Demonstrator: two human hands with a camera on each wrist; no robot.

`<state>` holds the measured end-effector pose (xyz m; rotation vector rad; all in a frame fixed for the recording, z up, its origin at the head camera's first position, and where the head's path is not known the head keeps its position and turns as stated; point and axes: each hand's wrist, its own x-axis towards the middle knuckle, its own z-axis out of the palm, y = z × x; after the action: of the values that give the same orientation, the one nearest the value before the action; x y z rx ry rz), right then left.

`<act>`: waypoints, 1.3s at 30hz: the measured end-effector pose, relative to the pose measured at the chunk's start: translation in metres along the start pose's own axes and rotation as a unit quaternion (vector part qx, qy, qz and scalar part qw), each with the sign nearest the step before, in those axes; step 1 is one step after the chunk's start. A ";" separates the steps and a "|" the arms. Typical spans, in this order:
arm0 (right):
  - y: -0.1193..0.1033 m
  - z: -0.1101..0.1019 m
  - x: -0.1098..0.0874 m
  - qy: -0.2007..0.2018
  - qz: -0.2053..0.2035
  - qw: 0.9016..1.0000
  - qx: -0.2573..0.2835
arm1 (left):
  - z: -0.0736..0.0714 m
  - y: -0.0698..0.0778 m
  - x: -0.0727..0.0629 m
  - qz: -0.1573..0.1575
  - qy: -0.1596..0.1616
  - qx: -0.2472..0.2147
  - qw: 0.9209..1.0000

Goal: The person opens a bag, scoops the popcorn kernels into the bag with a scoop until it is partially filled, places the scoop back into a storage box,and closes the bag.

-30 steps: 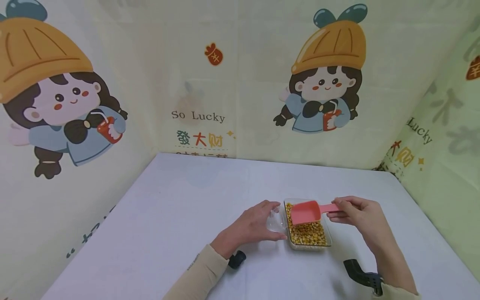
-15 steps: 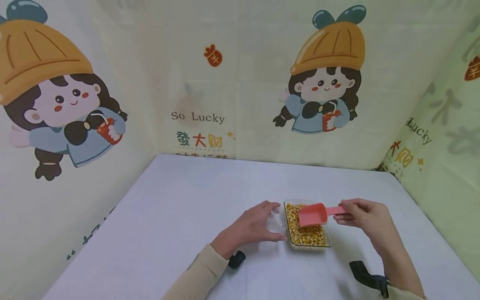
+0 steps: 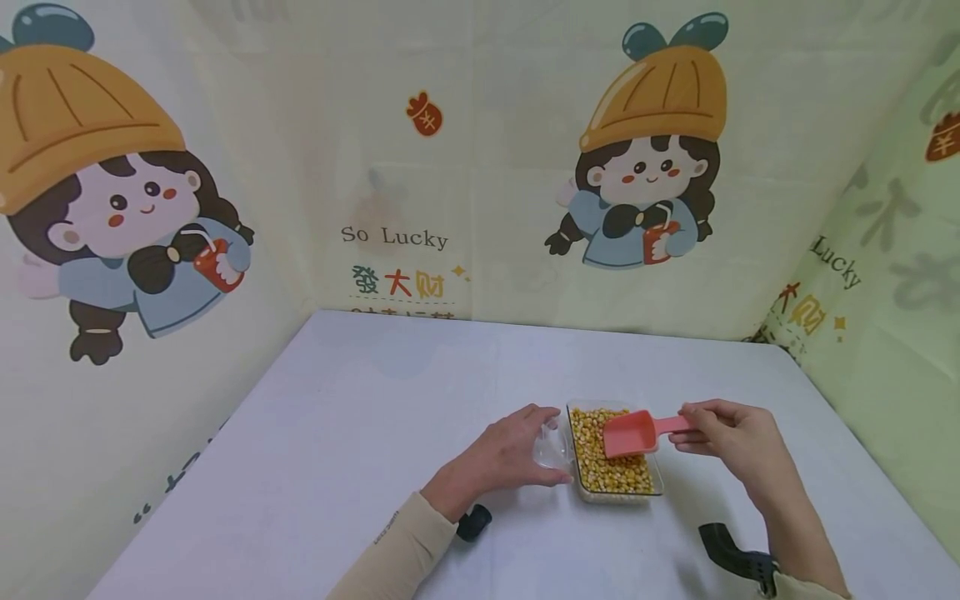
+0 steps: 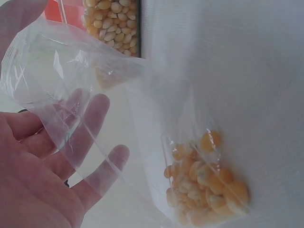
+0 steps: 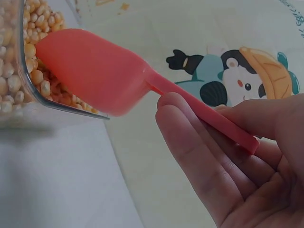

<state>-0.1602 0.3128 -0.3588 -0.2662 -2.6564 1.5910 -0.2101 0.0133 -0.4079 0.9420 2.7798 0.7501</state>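
Note:
My left hand (image 3: 502, 450) is spread in a C shape around a clear plastic bag (image 3: 552, 446), thumb and fingers at its mouth. A small pile of corn kernels (image 4: 206, 185) lies in the bottom of the bag in the left wrist view. Right beside it stands a clear rectangular container (image 3: 618, 498) filled with yellow corn kernels (image 3: 600, 475). My right hand (image 3: 738, 450) pinches the handle of a pink scoop (image 3: 628, 435) between thumb and fingers. The scoop is over the container, its front edge at the kernels in the right wrist view. No kernels show in its bowl.
All this stands on a white table (image 3: 375, 400). A cloth backdrop (image 3: 517, 167) printed with cartoon girls rises behind it and along both sides. Black wrist mounts (image 3: 474, 522) hang under both forearms, close above the table.
The right hand and scoop have shifted right and slightly down over the container, baring more kernels on its left side. The left hand and bag have stayed in place.

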 end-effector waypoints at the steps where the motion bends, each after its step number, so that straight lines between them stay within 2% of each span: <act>1: 0.000 0.001 0.000 0.001 0.000 1.000 -0.004 | 0.000 0.000 0.000 -0.002 -0.001 0.000 1.000; 10: -0.003 0.008 0.000 0.003 0.015 0.999 -0.042 | 0.001 0.000 0.000 -0.005 -0.004 0.004 1.000; 23: 0.001 0.017 0.004 -0.018 0.026 0.999 -0.035 | 0.002 -0.002 -0.001 0.002 0.002 -0.006 1.000; 39: 0.004 0.021 0.006 -0.010 0.023 0.999 -0.028 | 0.002 -0.001 0.000 0.001 0.000 -0.004 1.000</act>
<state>-0.1680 0.2975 -0.3730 -0.3188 -2.7319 1.5423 -0.2098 0.0139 -0.4103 0.9425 2.7749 0.7616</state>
